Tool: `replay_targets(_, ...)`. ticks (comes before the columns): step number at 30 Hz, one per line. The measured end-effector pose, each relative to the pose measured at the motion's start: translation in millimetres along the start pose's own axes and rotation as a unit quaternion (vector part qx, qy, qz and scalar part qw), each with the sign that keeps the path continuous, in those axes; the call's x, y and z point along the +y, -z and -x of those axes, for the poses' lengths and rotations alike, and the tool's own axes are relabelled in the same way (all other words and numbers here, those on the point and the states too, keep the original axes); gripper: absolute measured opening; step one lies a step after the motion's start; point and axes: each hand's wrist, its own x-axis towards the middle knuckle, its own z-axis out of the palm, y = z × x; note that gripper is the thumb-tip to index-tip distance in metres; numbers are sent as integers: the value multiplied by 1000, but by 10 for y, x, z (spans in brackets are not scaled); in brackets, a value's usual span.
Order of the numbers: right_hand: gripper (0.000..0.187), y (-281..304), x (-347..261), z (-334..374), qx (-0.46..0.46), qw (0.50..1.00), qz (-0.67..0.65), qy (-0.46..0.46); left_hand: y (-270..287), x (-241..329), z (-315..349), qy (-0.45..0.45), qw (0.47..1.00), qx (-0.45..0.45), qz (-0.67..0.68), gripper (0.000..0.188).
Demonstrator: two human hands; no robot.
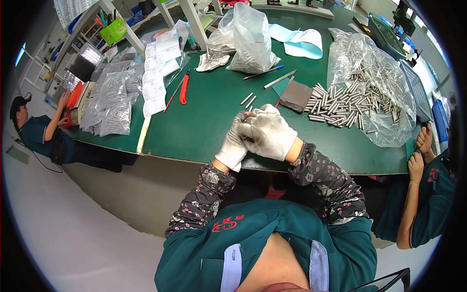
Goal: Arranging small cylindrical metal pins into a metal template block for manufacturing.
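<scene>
My left hand and my right hand, both in whitish work gloves with grey smudges, are closed together above the near edge of the green table. The right hand covers much of the left one's fingers. Whatever is pinched between them is hidden. Just beyond the fingertips lie a few short steel pins. Right of these sits a dark flat block. A large heap of steel pins spreads to its right, partly on and inside a clear plastic bag.
A red-handled cutter, a pen and a thin metal strip lie on the table. Filled plastic bags and paper slips are at left, another bag at the back. One person works at each side; a co-worker's hands rest at right.
</scene>
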Motion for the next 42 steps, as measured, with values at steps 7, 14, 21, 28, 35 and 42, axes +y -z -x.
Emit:
replay_targets(7,19,125,15,-1,57,996,-20,65,-12,138,-1,-144,948,-117,-257,28)
replay_targets(14,15,522,298,271,24,869,-365,-334,-101,244,185,59,996,-1,-70,34)
replay_targets(21,32,98,630,694,-159,861,-239,-421,-19,232,160,83,994,-30,-62,19)
replay_targets(28,36,166,281,511,-82,901,-122,-409,-54,221,181,-1,998,-64,-24,15)
replay_targets(35,25,221,-29,355,30,884,-364,-291,42,90,194,-68,988,-100,-96,41)
replay_targets(42,21,-3,-71,291,28,896,-364,-254,56,35,156,-137,961,-109,-213,64)
